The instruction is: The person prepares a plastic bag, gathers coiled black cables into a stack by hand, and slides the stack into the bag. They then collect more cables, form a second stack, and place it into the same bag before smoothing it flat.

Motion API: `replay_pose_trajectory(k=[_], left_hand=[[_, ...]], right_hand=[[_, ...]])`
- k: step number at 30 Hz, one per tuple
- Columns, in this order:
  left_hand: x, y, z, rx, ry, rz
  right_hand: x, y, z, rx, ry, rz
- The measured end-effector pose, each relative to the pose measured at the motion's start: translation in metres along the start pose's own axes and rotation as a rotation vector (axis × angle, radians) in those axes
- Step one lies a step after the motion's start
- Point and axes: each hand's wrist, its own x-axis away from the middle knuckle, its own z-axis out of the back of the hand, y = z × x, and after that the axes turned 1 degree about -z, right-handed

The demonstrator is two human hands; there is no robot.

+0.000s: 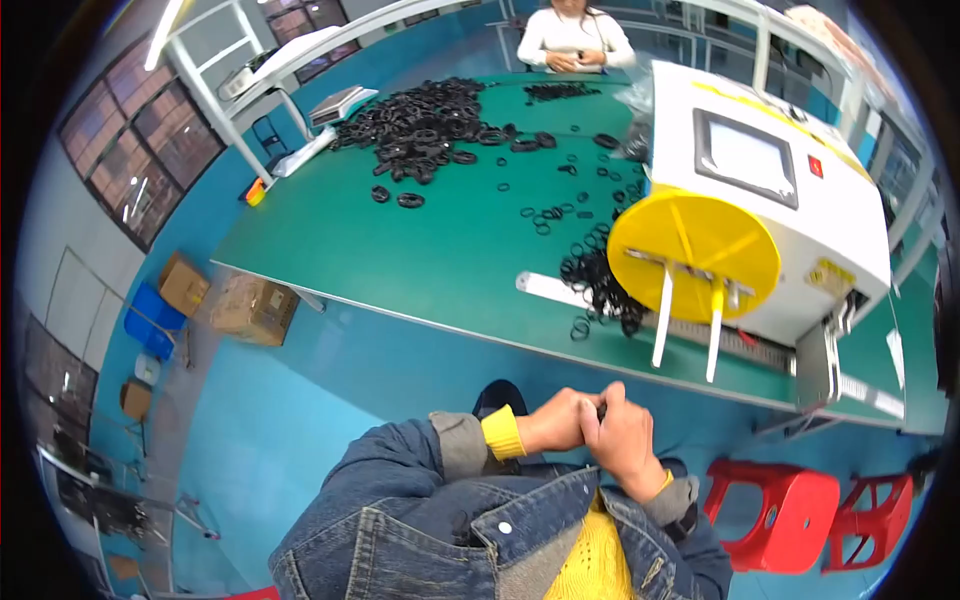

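The 2 hands meet in front of the torso, short of the green table (330, 235). A small dark piece (601, 411) sits between them at the upper fingers, mostly covered; its long axis cannot be determined. The right hand (624, 438) appears curled around the piece, with its fingers bent. The left hand (556, 421) abuts it from the left; its fingertips are hidden, so their grip cannot be confirmed. Neither hand is clearly nearer the piece. The heap of black rings (604, 288) lies straight ahead, beyond the table edge, well apart from the fingers.
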Motion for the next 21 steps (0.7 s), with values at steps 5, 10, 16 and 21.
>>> replay_pose_trajectory(k=[5, 10, 16, 21], left_hand=[[-0.006, -0.013, 0.01, -0.08, -0.047, 0.095], [-0.006, -0.023, 0.07, 0.514, -0.794, 0.538], [0.01, -0.029, 0.203, 0.451, -0.575, 0.603], [0.058, -0.02, 0.333, 0.539, 0.003, 0.437]], right_hand=[[-0.016, 0.001, -0.012, -0.025, -0.091, -0.061], [-0.041, -0.004, -0.002, -0.387, -0.469, -0.143], [-0.107, -0.05, -0.038, -0.171, -0.716, -0.143], [-0.195, -0.109, -0.095, -0.062, -0.66, -0.195]])
